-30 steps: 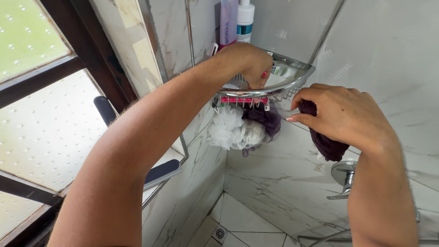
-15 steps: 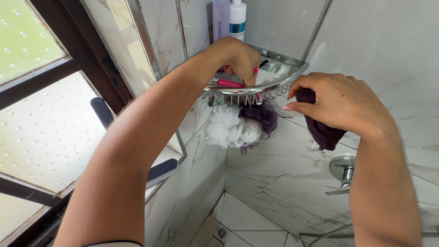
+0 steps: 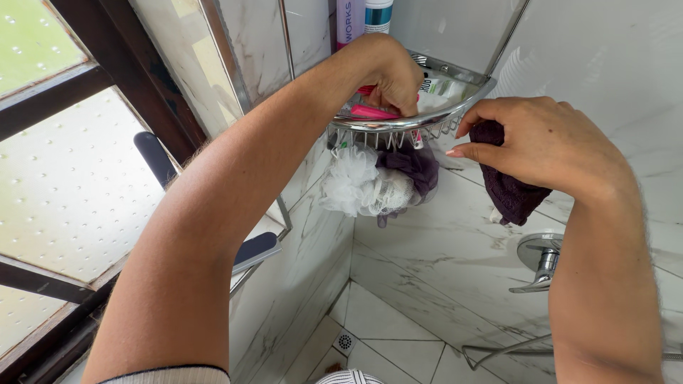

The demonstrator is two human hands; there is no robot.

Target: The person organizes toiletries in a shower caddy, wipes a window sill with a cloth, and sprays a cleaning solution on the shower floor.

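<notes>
Hands are up at the corner of a marble-tiled shower, seen from the head camera looking down along both forearms. The left hand [image 3: 388, 71] reaches into the chrome corner rack [image 3: 427, 117], fingers curled shut around a pink tube [image 3: 373, 112] lying on the wire floor near the front rim. Behind the hand a pale tube [image 3: 441, 89] lies in the same rack, and two bottles [image 3: 363, 16] stand at the back against the wall. The right hand [image 3: 544, 146] is just right of the rack, pinched shut on a dark purple cloth [image 3: 509, 192] that hangs down from the fingers, close to the tiled wall [image 3: 612, 64] but whether touching it I cannot tell. Under the rack hang a white mesh sponge [image 3: 352, 186] and a darker purple one [image 3: 413, 167], side by side. Lower right sits the chrome tap handle [image 3: 542, 259]; the floor drain [image 3: 345, 341] shows far below.

To my eye the thing to mind is lifting the pink tube straight up over the rim, so it does not knock the bottles or the pale tube, while the cloth stays bunched tight and clear of the wire.
</notes>
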